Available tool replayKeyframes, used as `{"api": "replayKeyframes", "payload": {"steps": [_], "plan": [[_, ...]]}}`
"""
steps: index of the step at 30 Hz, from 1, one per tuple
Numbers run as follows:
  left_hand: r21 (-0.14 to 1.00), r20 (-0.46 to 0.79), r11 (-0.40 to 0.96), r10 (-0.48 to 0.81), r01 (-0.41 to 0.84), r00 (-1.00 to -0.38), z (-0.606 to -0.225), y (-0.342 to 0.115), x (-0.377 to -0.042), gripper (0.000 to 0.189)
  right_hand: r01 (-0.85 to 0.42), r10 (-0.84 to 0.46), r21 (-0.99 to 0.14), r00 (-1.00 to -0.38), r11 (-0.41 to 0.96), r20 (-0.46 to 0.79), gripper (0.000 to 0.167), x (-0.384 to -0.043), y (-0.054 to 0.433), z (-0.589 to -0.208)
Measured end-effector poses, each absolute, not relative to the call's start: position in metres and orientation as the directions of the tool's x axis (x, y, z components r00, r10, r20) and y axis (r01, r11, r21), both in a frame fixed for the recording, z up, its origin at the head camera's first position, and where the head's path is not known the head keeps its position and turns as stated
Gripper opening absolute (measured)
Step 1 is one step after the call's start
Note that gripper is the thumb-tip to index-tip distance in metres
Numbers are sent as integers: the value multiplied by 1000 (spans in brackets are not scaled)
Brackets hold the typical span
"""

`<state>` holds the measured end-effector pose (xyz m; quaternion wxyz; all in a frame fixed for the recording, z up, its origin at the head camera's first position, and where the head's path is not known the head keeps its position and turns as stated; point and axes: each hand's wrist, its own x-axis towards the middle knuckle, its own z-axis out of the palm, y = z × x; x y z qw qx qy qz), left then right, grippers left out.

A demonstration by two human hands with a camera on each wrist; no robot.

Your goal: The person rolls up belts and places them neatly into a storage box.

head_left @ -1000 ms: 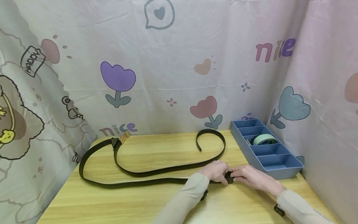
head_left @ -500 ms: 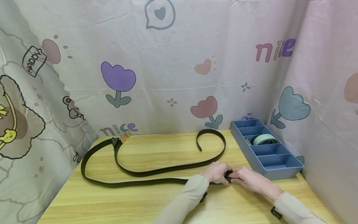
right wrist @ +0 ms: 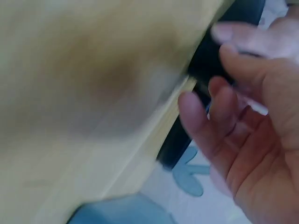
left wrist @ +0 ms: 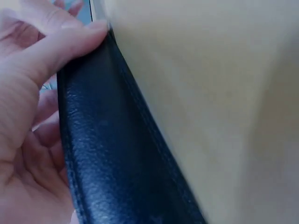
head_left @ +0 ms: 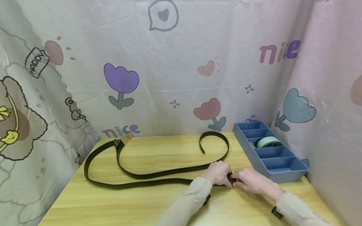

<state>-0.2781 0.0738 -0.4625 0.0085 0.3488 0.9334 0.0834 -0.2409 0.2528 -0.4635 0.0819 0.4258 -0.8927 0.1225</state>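
A long black leather belt (head_left: 135,184) lies on the table, curving round at the left to a dark buckle (head_left: 117,143). Its right end is gathered into a small coil (head_left: 232,179) between both hands. My left hand (head_left: 217,173) grips the belt beside the coil. In the left wrist view the thumb (left wrist: 70,44) lies over the strap (left wrist: 107,144), fingers behind it. My right hand (head_left: 253,181) pinches the coil from the right with thumb and fingertips, which partly hide it. A second black strap (head_left: 169,171) runs behind, from a gold-coloured buckle (head_left: 128,138) to a curled tail.
At the back right stands a blue tray (head_left: 285,172) with several compartments. One compartment holds a rolled mint-green strap (head_left: 268,142). The wood-patterned table (head_left: 113,207) ends at printed curtains (head_left: 169,62) at the back and both sides.
The fingers have shifted slightly around the coil, and the right hand has turned a little over it. The belt's left bend has slid slightly to the right.
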Motion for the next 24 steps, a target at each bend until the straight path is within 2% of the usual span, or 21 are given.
{"api": "replayKeyframes", "payload": {"steps": [3, 6, 9, 12, 15, 18, 22, 24], "plan": [[150, 51, 750, 644, 644, -763, -464, 74, -273, 35, -752, -714, -167, -658, 638, 238, 20, -234, 247, -465], [150, 38, 720, 680, 677, -732, -464, 71, -272, 33, -760, -723, -193, -650, 620, 234, 19, -233, 246, -466], [212, -9, 677, 723, 705, -691, -462, 66, -275, 29, -781, -750, -208, -624, 589, 217, 16, -236, 250, -464], [270, -36, 660, 734, 701, -678, -462, 62, -278, 35, -793, -771, -217, -607, 569, 193, 14, -240, 254, -463], [268, -12, 681, 710, 682, -704, -462, 61, -277, 30, -779, -758, -213, -625, 589, 189, 13, -239, 253, -464], [236, 30, 718, 668, 654, -744, -462, 63, -272, 22, -730, -703, -186, -684, 658, 198, 13, -235, 248, -466], [212, 66, 758, 619, 617, -783, -462, 66, -268, 35, -663, -637, -198, -748, 722, 185, 20, -230, 241, -465], [208, 72, 762, 614, 613, -786, -462, 65, -267, 37, -668, -645, -226, -743, 709, 176, 23, -230, 239, -463]]}}
